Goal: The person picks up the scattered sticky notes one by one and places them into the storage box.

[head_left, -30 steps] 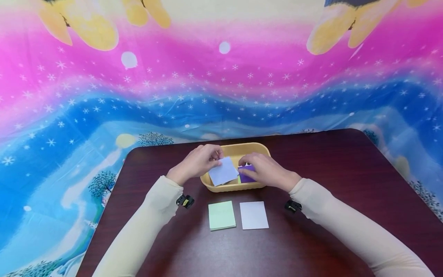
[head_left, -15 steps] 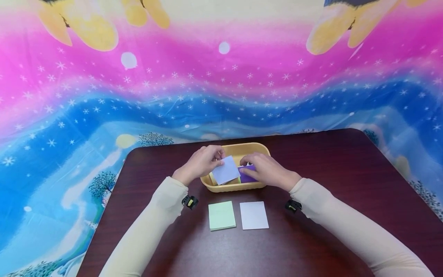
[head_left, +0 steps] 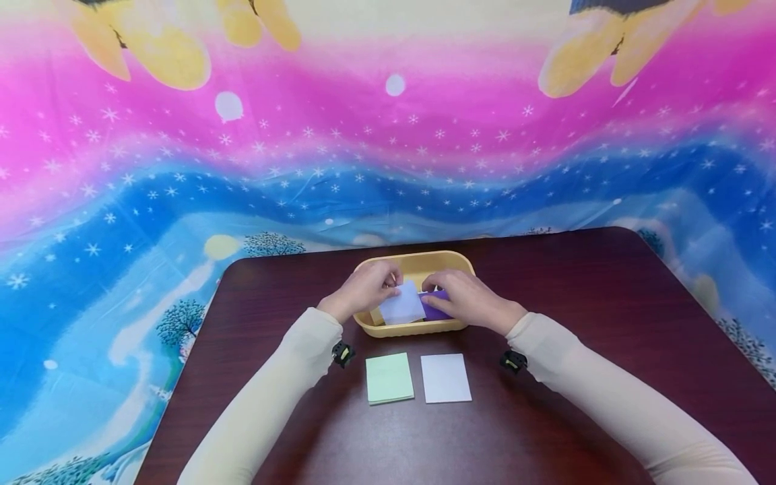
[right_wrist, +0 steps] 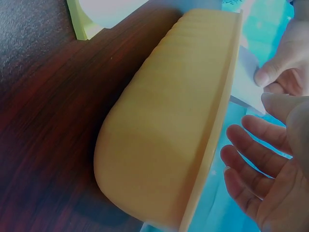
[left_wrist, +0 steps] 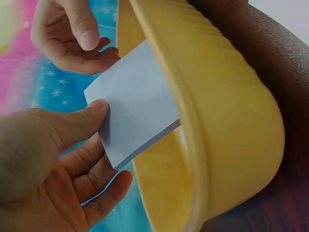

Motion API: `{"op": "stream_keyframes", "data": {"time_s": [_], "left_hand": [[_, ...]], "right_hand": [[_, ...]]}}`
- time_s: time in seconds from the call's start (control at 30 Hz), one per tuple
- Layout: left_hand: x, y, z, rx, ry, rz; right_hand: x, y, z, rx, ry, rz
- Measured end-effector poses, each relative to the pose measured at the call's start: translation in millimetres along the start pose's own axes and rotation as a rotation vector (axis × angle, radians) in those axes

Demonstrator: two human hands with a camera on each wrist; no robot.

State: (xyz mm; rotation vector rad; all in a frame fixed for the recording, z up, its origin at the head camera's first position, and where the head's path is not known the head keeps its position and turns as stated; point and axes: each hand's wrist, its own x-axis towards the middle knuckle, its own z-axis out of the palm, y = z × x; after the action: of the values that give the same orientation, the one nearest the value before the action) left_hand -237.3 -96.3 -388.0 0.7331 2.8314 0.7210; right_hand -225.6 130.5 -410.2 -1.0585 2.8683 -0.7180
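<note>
My left hand (head_left: 365,288) pinches a pale lilac sticky note pad (head_left: 403,306) over the left half of a yellow plastic basket (head_left: 418,330). In the left wrist view the thumb lies on top of the pad (left_wrist: 137,104) and the fingers are underneath, while the pad's far end dips behind the basket's rim. My right hand (head_left: 473,296) hovers at the basket's right side, above a purple pad (head_left: 434,308) inside. Its fingers (right_wrist: 251,166) are loosely bent and spread with nothing between them in the right wrist view.
In front of the basket, a light green sticky note pad (head_left: 389,378) and a white one (head_left: 445,378) lie side by side on the dark red-brown table (head_left: 570,283). A printed pink and blue cloth (head_left: 388,155) hangs behind the table.
My left hand has shifted to the right with the lilac pad, which has lowered and now sits straighter over the basket. My right hand has barely moved.
</note>
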Motion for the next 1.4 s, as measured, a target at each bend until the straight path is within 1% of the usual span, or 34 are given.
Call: {"op": "stream_keyframes", "data": {"time_s": [0.1, 0.2, 0.47, 0.8, 1.23, 1.4], "left_hand": [[2.4, -2.1, 4.1, -0.009, -0.018, 0.008], [4.2, -4.6, 8.6, -0.011, -0.037, -0.001], [7.7, -7.4, 16.3, -0.018, -0.066, -0.062], [12.8, -9.6, 18.7, 0.008, -0.084, -0.083], [12.9, -10.7, 19.1, 0.036, -0.120, -0.125], [12.2, -10.5, 19.8, 0.029, -0.126, -0.133]], "right_hand": [[0, 0, 0, 0.001, -0.001, 0.001], [0, 0, 1, 0.005, -0.003, 0.001], [-1, 0, 2, 0.003, -0.008, 0.014], [1, 2, 4, -0.009, -0.018, 0.021], [3, 5, 5, -0.002, -0.019, 0.022], [2, 5, 6, 0.012, -0.027, 0.026]]}}
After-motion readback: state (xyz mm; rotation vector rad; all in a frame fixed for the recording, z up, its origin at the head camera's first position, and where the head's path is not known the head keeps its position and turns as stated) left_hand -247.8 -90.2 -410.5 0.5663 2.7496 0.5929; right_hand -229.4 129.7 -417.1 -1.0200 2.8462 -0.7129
